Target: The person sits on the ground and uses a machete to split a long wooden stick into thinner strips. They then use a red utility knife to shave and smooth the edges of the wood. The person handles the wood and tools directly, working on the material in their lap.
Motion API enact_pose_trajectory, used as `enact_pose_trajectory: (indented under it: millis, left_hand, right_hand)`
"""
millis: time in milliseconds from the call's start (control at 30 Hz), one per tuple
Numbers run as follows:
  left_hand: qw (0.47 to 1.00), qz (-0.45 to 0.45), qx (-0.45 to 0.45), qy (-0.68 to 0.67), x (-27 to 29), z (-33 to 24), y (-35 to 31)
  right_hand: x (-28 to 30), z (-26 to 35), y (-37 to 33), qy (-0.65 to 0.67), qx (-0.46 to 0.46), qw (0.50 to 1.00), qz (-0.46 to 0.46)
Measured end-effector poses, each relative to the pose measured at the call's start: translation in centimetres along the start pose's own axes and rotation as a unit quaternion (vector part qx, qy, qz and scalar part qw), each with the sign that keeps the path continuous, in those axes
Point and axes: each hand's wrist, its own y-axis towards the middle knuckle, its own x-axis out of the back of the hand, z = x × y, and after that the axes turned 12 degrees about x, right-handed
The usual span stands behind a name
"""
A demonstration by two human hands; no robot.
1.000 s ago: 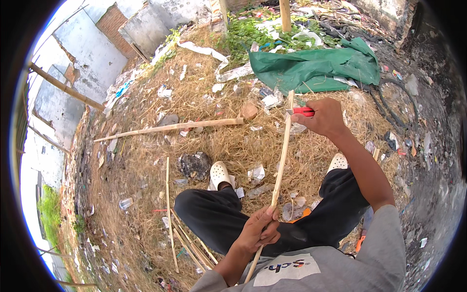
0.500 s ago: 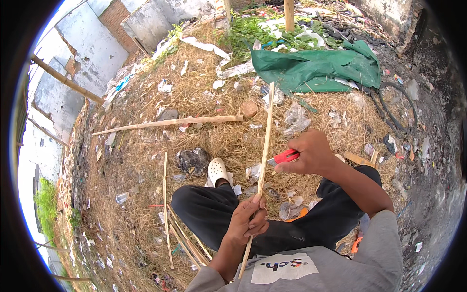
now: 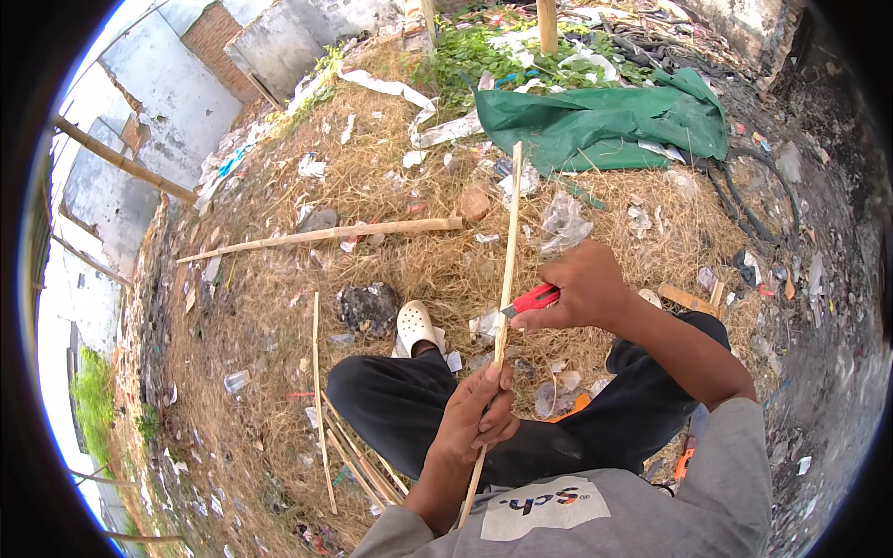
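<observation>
My left hand (image 3: 479, 409) is closed round the lower part of a long, pale split-bamboo strip (image 3: 511, 232), which leans up and away from my lap. In my right hand (image 3: 586, 288) is a red utility knife (image 3: 537, 298), gripped in the fist with the thumb stretched toward the strip. The knife's short blade touches the strip's right edge, above my left hand. The strip's lower end passes below my left hand, over my grey shirt.
Several thin strips (image 3: 358, 460) lie left of my bent leg. A longer bamboo piece (image 3: 321, 238) rests across the dry straw ahead. Farther off are a green tarp (image 3: 605, 126) and an upright post (image 3: 547, 28). A dark lump (image 3: 366, 311) sits beside my pale clog (image 3: 416, 325).
My right hand with the utility knife has moved slightly left and up, bringing the blade against the strip. My left hand keeps its hold, nearly in place.
</observation>
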Motion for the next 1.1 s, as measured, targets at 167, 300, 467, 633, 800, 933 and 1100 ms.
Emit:
enact_pose_trajectory:
  millis: [167,300,467,633,800,933,1100]
  left_hand:
    - [1.000,-0.003,0.013,0.026,-0.2,-0.2,-0.3]
    - [1.000,-0.001,-0.002,0.014,0.2,-0.8,-0.8]
    - [1.000,-0.018,-0.004,0.019,0.3,-0.2,-0.6]
    - [0.999,-0.024,0.017,0.026,0.1,0.6,-0.7]
    - [0.997,-0.015,0.065,0.036,0.4,1.6,-1.5]
    - [0.996,0.006,0.082,0.030,0.6,2.6,-2.7]
    - [0.998,-0.017,0.055,0.039,0.7,2.9,-2.6]
  right_hand:
    - [0.5,-2.9,0.5,-0.061,-0.061,0.996,-0.026]
    - [-0.5,0.6,0.3,-0.012,0.010,1.000,-0.024]
    - [-0.7,-0.1,0.5,0.008,-0.014,1.000,-0.018]
    - [-0.8,-3.0,0.5,-0.040,-0.055,0.998,-0.006]
    - [-0.1,-7.6,0.8,-0.135,-0.157,0.977,-0.042]
    - [1.3,-10.7,0.8,-0.083,-0.270,0.958,-0.047]
    - [2.5,-9.8,0.6,-0.007,-0.294,0.954,-0.059]
